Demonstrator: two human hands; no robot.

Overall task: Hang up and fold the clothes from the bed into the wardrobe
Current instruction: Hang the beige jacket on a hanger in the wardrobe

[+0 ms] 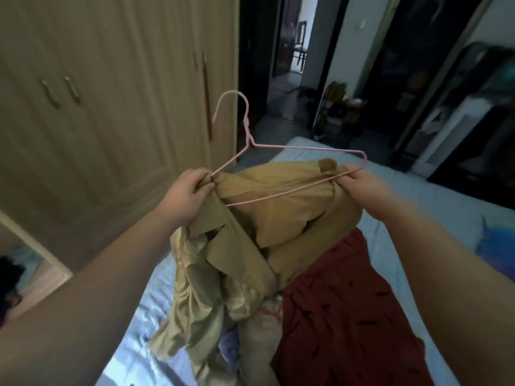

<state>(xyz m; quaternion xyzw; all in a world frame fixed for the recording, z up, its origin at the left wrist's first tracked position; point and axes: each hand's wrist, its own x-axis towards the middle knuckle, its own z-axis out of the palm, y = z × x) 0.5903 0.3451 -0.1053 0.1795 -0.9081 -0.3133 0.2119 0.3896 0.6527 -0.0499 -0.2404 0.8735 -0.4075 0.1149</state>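
Observation:
A mustard-tan garment (281, 215) hangs bunched in the air over the bed (434, 201), with a pink wire hanger (278, 147) partly inside its top. My left hand (192, 188) grips the garment's left shoulder together with the hanger's left end. My right hand (354, 181) pinches the garment's right side and the hanger's lower wire. The hanger's hook points up and left. A red patterned garment (348, 316) lies flat on the bed below. The wooden wardrobe (111, 107) stands at the left with its doors closed.
A light blue sheet covers the bed. A blue item (498, 246) lies at the bed's right edge. A dark doorway (289, 51) opens beyond the bed's far end, and dark furniture (473, 121) lines the right wall.

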